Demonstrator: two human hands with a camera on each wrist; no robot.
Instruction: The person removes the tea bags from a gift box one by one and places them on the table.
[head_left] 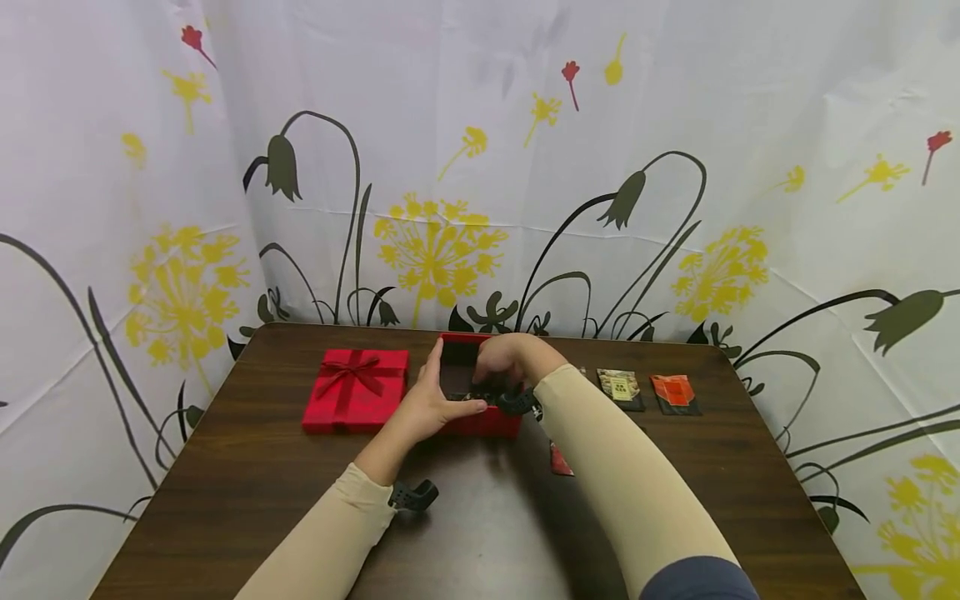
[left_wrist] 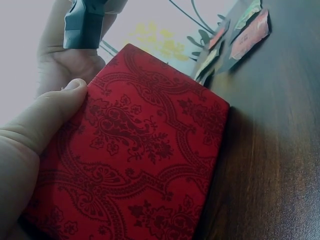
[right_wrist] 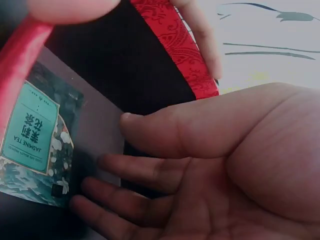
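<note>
A red patterned gift box (head_left: 480, 423) with a black interior stands at the back middle of the table. My left hand (head_left: 427, 406) grips it, thumb over the near rim and fingers along its left side. Inside the box is my right hand (head_left: 510, 358); in the right wrist view its fingers are loosely extended, holding nothing. A dark green jasmine tea packet (right_wrist: 35, 125) lies on the box bottom, close to those fingertips. The left wrist view shows the box's front wall (left_wrist: 135, 145) with the left thumb at its top edge.
Left of the box sits a red lid (head_left: 386, 383) with a ribbon bow. On the right lie a yellow-labelled packet (head_left: 621, 388), an orange packet (head_left: 675, 393) and a red packet (head_left: 561, 460), the last partly behind the right sleeve. A flower-printed curtain (head_left: 480, 167) hangs behind the table.
</note>
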